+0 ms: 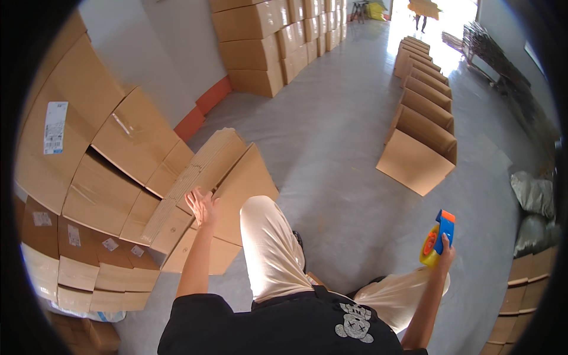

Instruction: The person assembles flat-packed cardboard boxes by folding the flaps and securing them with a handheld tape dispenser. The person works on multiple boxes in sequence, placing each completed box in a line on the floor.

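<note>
My left hand (203, 207) reaches down to a stack of flattened cardboard boxes (204, 163). Its fingers are spread and appear to touch the stack's edge, gripping nothing that I can see. Beside that stack stands a plain brown carton (245, 186), just left of my knee. Out to the right, my right hand (448, 253) is closed around a tape dispenser (445, 228) with a blue body, an orange end and a yellow part below. The dispenser is held up in the air over the floor, near my right leg.
A row of open-topped cartons (415, 161) runs away along the right side of the floor. Sealed cartons are piled at the left (133, 139) and far wall (248, 56). White sacks (532, 192) lie far right. Another person (421, 21) carries cardboard in the bright doorway.
</note>
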`<state>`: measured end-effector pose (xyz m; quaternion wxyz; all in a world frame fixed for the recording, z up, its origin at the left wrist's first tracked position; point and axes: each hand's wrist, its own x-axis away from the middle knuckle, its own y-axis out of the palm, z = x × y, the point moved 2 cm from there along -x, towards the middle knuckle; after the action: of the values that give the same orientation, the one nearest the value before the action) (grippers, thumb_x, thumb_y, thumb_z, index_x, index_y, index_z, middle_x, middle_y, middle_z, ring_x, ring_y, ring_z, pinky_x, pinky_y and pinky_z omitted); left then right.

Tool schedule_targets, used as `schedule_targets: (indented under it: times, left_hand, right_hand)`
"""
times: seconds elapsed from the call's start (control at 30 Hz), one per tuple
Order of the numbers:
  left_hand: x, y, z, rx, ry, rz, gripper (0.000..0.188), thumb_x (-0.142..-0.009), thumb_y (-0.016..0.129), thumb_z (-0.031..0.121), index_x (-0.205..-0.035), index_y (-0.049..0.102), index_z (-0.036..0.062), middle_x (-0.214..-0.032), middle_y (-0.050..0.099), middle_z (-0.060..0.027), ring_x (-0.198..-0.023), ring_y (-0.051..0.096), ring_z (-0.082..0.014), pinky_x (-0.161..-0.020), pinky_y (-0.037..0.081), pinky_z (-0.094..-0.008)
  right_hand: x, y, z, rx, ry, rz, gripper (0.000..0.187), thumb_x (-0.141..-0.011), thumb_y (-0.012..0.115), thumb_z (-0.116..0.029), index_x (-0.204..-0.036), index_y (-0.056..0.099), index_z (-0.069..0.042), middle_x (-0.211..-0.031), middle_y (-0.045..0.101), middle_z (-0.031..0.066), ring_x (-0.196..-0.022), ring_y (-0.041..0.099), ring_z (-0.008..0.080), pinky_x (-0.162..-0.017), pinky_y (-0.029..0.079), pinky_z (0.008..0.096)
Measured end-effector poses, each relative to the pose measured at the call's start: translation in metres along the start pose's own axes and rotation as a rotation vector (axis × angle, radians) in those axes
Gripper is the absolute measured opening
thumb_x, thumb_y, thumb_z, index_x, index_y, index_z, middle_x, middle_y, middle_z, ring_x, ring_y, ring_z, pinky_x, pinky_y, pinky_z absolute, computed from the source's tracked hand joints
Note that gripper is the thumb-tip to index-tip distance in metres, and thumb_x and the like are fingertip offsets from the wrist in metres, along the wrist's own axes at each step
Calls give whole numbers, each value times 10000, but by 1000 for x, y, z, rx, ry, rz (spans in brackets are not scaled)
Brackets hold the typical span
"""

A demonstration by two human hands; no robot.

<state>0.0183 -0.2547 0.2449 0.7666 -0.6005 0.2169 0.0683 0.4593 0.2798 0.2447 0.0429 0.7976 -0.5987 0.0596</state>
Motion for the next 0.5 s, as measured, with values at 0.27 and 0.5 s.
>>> schedule_targets:
  times: [0.27,0.5]
  left_hand:
    - [-51,-57,95,368,235,20,80,-761,657,110,-815,643,54,-802,623,-153,-733,614,-333,-643,485,-366]
    - [-58,-117,252,941,943,-545,100,-708,586,-128,-782,567,-63,-857,614,-119,-716,575,-214,-642,455,-244]
  right_hand:
    - [2,-10,2,-304,68,-92,398,-788,664,-320,-987,609,20,-881,645,79,-744,631,156,-691,502,258]
    - [12,-24,6,-356,23,20,462,-790,682,-367,-1032,592,17,-919,636,76,-804,624,160,-738,499,274]
